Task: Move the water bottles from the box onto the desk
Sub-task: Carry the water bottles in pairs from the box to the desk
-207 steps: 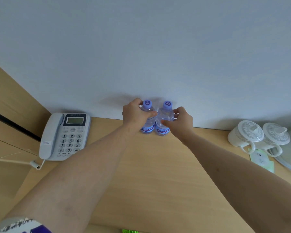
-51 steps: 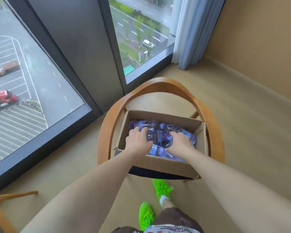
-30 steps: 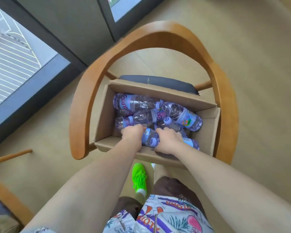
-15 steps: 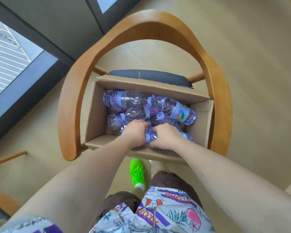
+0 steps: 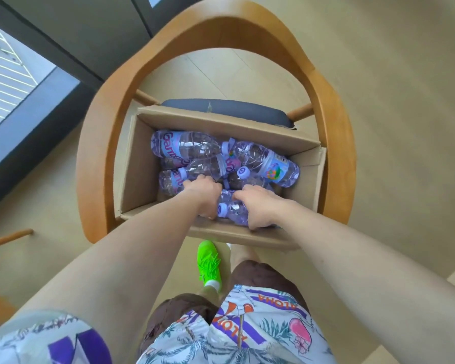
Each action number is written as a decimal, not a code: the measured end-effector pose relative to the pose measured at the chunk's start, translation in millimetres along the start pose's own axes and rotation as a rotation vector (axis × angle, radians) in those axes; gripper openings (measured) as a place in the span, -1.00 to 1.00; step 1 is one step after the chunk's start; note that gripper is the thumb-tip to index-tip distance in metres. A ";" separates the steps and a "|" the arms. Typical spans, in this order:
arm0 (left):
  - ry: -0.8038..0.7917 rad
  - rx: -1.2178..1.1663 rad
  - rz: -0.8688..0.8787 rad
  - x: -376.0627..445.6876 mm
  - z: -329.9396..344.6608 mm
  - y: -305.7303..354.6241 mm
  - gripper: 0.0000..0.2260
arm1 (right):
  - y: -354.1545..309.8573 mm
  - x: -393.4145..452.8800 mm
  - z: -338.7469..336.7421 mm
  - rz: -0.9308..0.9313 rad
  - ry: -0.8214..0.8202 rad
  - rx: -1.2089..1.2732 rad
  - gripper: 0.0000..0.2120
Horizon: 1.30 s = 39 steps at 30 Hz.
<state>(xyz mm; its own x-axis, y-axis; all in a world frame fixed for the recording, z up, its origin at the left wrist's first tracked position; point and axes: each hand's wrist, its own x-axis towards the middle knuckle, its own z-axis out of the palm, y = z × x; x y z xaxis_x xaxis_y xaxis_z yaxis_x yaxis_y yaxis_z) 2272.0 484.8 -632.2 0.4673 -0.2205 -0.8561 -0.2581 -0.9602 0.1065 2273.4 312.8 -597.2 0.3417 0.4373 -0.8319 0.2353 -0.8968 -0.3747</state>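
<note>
Fingers of both hands curled around water bottles [image 5: 233, 210], cardboard box [image 5: 142, 164] holding bottles lying jumbled, on chair [image 5: 97, 143]

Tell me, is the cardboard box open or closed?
Open: the cardboard box has its top flaps spread and the water bottles show inside.

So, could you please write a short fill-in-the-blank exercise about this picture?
1. The cardboard box stands on the seat of a wooden ____.
2. Both hands reach into the box among the water ____.
3. The right hand grips a bottle whose cap points toward the ____ hand.
4. The shoe on the floor is bright ____.

Missing words: chair; bottles; left; green
</note>
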 end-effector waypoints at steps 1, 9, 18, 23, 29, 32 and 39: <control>-0.002 0.000 -0.011 -3.5 -4.0 0.6 -0.43 | -1.9 -0.2 1.4 0.004 0.034 -0.010 -0.50; 0.147 -0.285 -0.123 -40.2 -26.9 -30.4 -0.42 | 1.7 -14.6 -35.0 -0.007 0.091 0.071 -0.51; 0.491 -0.719 -0.309 -125.0 -44.5 -70.3 -0.34 | -65.6 -38.7 -83.7 -0.052 0.405 0.288 -0.24; 0.732 -0.975 -0.428 -204.5 -33.5 -98.3 -0.37 | -141.4 -63.1 -94.8 -0.152 0.634 0.391 -0.32; 1.084 -1.282 -0.452 -323.0 0.4 -128.2 -0.28 | -259.9 -108.0 -85.4 -0.393 0.706 0.367 -0.49; 1.268 -1.346 -0.522 -385.9 31.4 -137.9 -0.29 | -321.8 -131.1 -63.9 -0.535 0.722 0.353 -0.56; 1.537 -1.344 -0.795 -527.1 133.7 -155.0 -0.20 | -455.8 -178.4 5.5 -0.778 0.608 0.342 -0.49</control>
<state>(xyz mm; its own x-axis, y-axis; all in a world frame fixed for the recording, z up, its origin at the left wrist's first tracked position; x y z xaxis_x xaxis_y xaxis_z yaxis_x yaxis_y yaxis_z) 1952.6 772.8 -265.1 0.4434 0.8963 -0.0052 0.5315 -0.2583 0.8067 2100.2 643.2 -280.2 0.6286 0.7777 -0.0007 0.3488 -0.2828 -0.8935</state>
